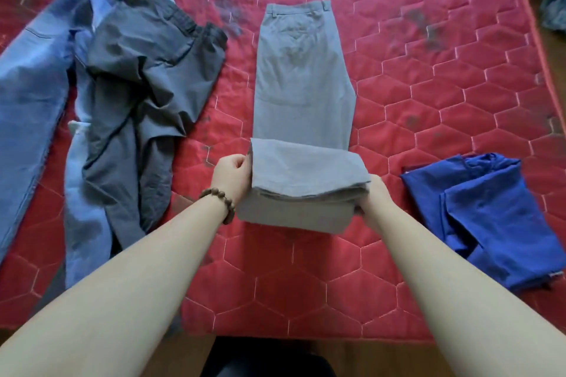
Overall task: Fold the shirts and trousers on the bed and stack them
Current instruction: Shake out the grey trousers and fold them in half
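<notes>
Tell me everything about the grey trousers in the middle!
The grey trousers lie flat in the middle of the red quilted bed, waistband with belt loops at the far end. They look like smooth woven cloth. The leg ends are folded up into a thick bundle at the near end. The left hand grips the bundle's left edge; the right hand holds its right side.

Grey trousers (301, 76) lie lengthwise mid-bed, waistband at 12 o'clock, legs folded up in layers at 6. Dark grey trousers (144, 76) and light blue ones (33, 70) crumpled, overlapping, at 9–10. Blue shirt (487, 217) folded at 4.
</notes>
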The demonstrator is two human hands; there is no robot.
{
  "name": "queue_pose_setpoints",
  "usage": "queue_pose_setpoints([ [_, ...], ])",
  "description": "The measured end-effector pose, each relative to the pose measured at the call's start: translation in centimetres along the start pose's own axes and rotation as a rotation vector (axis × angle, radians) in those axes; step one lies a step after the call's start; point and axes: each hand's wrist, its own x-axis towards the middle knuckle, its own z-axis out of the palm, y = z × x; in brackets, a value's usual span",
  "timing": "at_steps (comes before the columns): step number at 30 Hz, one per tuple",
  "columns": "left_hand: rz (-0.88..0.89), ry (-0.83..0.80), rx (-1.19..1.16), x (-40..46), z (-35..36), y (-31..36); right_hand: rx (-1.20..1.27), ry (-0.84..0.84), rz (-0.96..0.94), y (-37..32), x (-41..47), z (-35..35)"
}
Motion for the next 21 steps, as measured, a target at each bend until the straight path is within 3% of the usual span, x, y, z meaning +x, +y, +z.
queue_pose_setpoints([
  [3, -0.214, -0.113, 0.247, 2.7, 2.2, -3.1, -0.124, -0.070, 0.176, 1.9, 3.4, 1.3],
  [6, -0.359, -0.213, 0.192, 2.5, 3.5, -6.8, -0.282, -0.099, 0.153, 5.5, 4.7, 1.6],
  [11, -0.358, -0.137, -0.020, 3.4, 3.8, -6.9, -0.276, -0.037, 0.093, 5.9, 5.9, 1.6],
  [14, -0.343, -0.074, -0.151, 5.1, 3.9, -5.6, -0.263, 0.006, -0.047, 4.4, 7.5, 2.0],
  [21, -0.271, 0.026, -0.102, 10.6, 4.7, -4.1, -0.539, 0.032, -0.355, 0.7, 11.9, 3.9],
])
